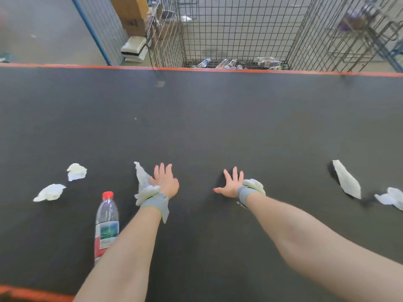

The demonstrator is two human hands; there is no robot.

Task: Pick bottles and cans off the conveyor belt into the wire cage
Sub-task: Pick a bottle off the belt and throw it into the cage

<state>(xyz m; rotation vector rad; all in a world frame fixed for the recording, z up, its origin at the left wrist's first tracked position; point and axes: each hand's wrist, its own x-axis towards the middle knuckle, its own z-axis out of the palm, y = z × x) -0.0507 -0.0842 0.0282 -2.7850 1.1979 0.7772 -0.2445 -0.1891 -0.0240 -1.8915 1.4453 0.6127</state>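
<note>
Bottle point(106, 223) lies red-capped on the belt point(218, 127), at seven o'clock from the left hand point(165, 182), right beside that forearm. Right hand point(232, 185) sits at three o'clock of the left. Both are out over the belt, fingers straight and spread, holding nothing. At twelve, across the belt, the cage point(218, 29) has more bottles point(226, 63) on its floor. Paper scraps point(76, 172) lie either side.

A waste-sorting hall: wide dark conveyor belt point(218, 127), wire cage point(239, 29) of bottles point(226, 63), bare concrete floor point(43, 29).

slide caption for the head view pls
Open left hand and open right hand reach over the conveyor belt; a red-capped bottle lies beside the left forearm, wire cage beyond.
</note>
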